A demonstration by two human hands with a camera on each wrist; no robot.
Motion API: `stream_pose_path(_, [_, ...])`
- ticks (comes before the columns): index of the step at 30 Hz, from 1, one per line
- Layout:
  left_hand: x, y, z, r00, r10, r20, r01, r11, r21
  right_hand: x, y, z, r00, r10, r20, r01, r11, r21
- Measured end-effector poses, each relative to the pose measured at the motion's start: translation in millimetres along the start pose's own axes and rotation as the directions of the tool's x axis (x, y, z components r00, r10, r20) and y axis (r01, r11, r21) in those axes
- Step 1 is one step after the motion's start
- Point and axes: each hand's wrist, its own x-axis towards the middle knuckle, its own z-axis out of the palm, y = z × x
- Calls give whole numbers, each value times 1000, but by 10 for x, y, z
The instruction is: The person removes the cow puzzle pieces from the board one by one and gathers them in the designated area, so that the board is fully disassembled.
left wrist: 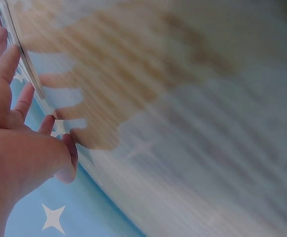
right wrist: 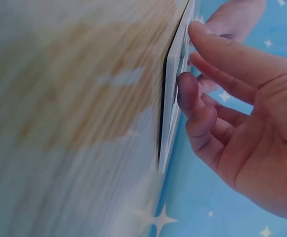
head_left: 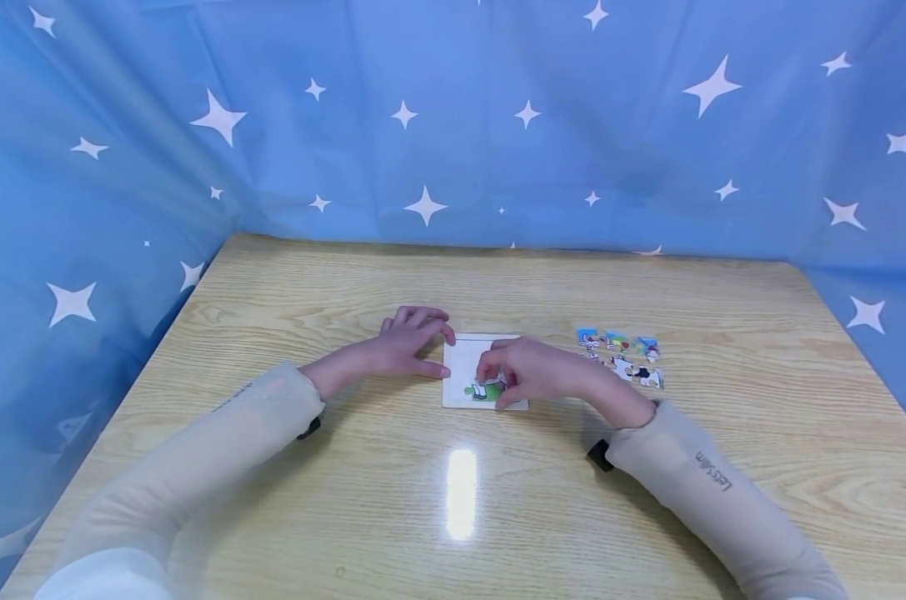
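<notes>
A small white puzzle board lies flat on the table between the two hands. Green-and-white puzzle pieces sit in its lower part. At the board's left edge rests my left hand, thumb and forefinger spread apart along the border. My right hand reaches over the board's right side, its curled forefinger and thumb on either side of a puzzle piece that the hand partly covers. From the right wrist view, the right fingertips are right at the surface of the board, seen edge-on.
Several loose colourful puzzle pieces lie in a group right of the board, beyond the right forearm. The wooden table reflects a bright light near its front. Behind and at the sides hangs a blue cloth with white stars.
</notes>
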Motion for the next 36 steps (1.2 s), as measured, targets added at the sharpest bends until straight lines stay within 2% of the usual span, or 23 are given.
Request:
stream_pose_path(14, [-9,2,1,1000,-2,-8,2,1000,10,51,-23,9,998,32,58,-31,999,-23])
stream_pose_path(28, [10,8,-2,1000,2,-5,-2,1000,14,74,-41,3,997,42,64,-38,998,-58])
stream_pose_path(36, [2,13,-6,1000,-6,0,6,1000,4,91,-61,-20,995,43,86,-40,999,-37])
